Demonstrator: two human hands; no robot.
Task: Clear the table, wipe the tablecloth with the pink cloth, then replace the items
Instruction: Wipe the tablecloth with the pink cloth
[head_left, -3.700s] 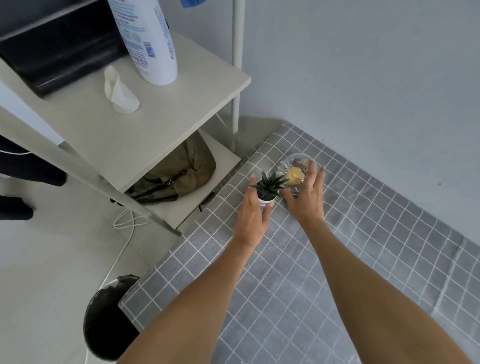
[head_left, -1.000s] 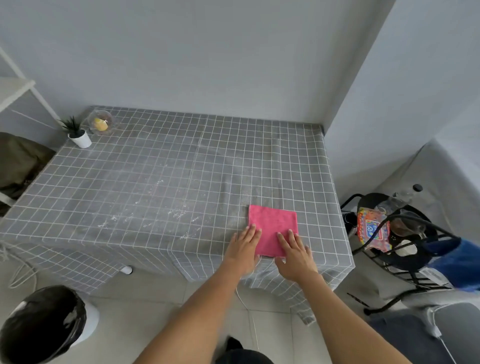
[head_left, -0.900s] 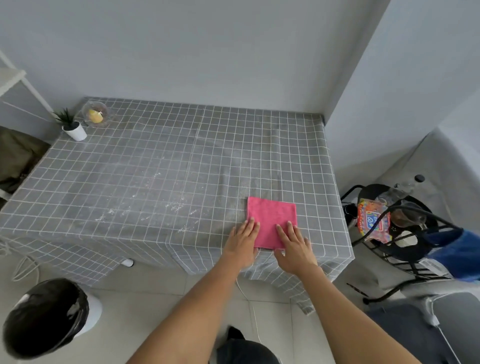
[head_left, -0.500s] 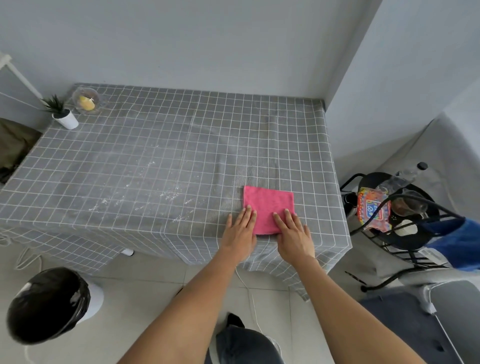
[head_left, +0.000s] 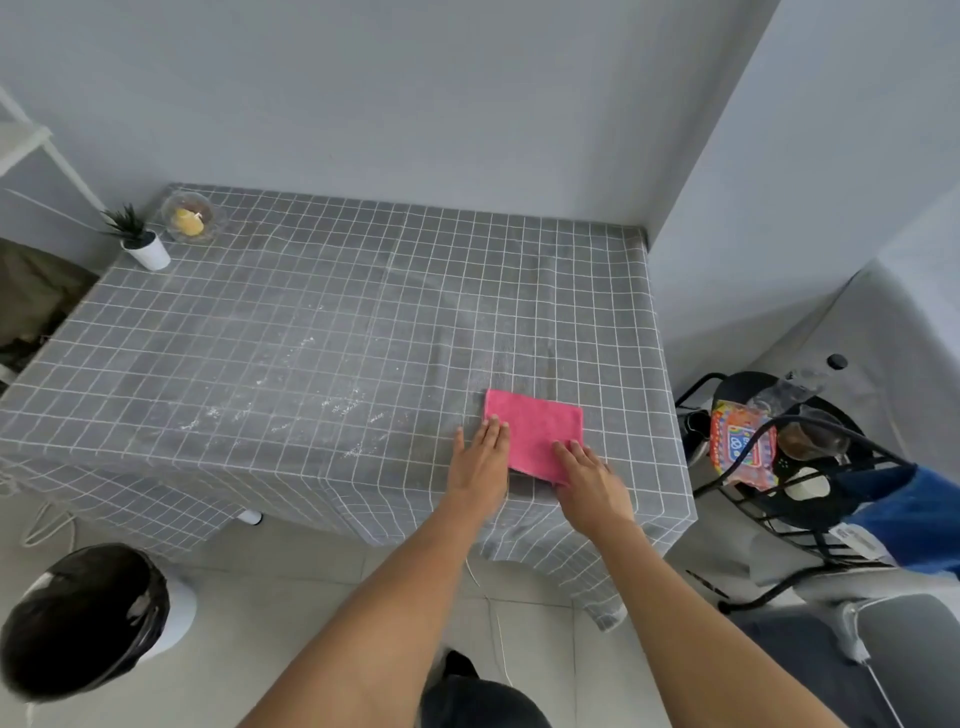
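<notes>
Pink cloth (head_left: 535, 436) lay flat, folded square, near the front right edge of the grey checked tablecloth (head_left: 311, 338). Left hand (head_left: 480, 462) and right hand (head_left: 589, 480) rested fingers-straight on its near edge, gripping nothing. Judged soft, light, limp: best pressed under flat palms. Pale crumbs speckled the weave.

Broad bare tablecloth (head_left: 322, 332) centre, potted plant (head_left: 140, 241) and glass candle bowl (head_left: 188, 218) only at far-left corner
</notes>
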